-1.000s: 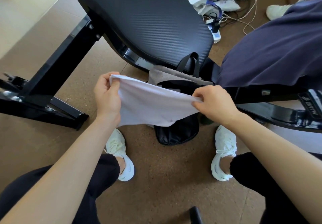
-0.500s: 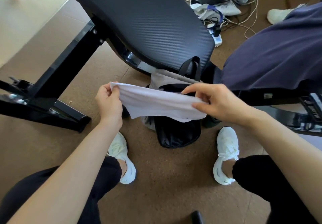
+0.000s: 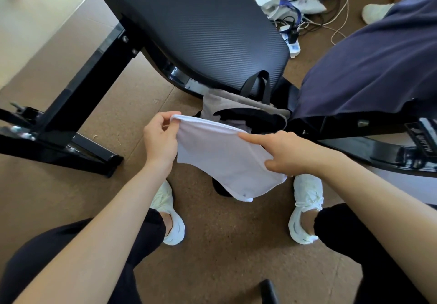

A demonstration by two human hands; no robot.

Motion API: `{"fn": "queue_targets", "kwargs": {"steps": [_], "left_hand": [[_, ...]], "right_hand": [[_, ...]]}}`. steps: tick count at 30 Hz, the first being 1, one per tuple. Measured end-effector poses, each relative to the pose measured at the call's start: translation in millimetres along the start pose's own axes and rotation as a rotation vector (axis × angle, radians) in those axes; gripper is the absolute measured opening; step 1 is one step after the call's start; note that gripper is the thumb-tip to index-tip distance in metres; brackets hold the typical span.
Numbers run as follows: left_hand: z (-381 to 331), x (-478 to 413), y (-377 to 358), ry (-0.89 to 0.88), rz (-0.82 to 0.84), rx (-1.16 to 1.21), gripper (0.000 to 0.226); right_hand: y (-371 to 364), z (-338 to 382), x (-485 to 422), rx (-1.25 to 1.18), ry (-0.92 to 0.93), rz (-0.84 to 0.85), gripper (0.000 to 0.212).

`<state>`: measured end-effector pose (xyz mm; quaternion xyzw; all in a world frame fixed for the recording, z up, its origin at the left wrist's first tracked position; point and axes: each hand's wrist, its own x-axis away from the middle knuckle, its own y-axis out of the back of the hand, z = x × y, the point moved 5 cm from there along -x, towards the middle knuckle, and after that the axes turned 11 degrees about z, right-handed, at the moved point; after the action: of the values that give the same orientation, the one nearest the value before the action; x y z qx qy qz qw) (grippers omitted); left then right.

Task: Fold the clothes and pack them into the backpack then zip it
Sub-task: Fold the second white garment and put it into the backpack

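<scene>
In the head view we saw the left hand point(image 3: 160, 138) pinching the top corner of a white garment point(image 3: 220, 159), and the right hand point(image 3: 283, 152) gripping its other side, thumb on the cloth and forefinger straight along the upper edge. The garment hung just above the open backpack point(image 3: 227, 105) on the floor, beside a bench point(image 3: 201, 31). We judged it light, soft and floppy, best held at two corners so the fold stayed flat
</scene>
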<state>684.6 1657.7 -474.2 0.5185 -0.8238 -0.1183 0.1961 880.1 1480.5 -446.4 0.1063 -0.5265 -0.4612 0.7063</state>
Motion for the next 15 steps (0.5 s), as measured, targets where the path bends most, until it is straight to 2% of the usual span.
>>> {"fn": "queue_targets", "kwargs": {"steps": [4,9,11,15], "left_hand": [[-8.4,2.7,-2.9,-0.07,0.053,-0.025,0.017],[-19.6,12.3,-13.9,-0.18,0.178,-0.056,0.017],[-23.1,17.0,-19.7,-0.229,0.219,-0.071,0.018],[-31.0,25.8,-28.5,-0.287,0.279,-0.054,0.019]], "right_hand": [[11.4,-10.1,2.6,-0.129,-0.067,-0.135,0.093],[18.7,-15.2,5.9,-0.312,-0.092,-0.207,0.093],[16.1,-18.8,4.5,-0.578,-0.064,-0.221,0.093],[13.0,-10.7,8.4,-1.079,-0.016,-0.135,0.09]]}}
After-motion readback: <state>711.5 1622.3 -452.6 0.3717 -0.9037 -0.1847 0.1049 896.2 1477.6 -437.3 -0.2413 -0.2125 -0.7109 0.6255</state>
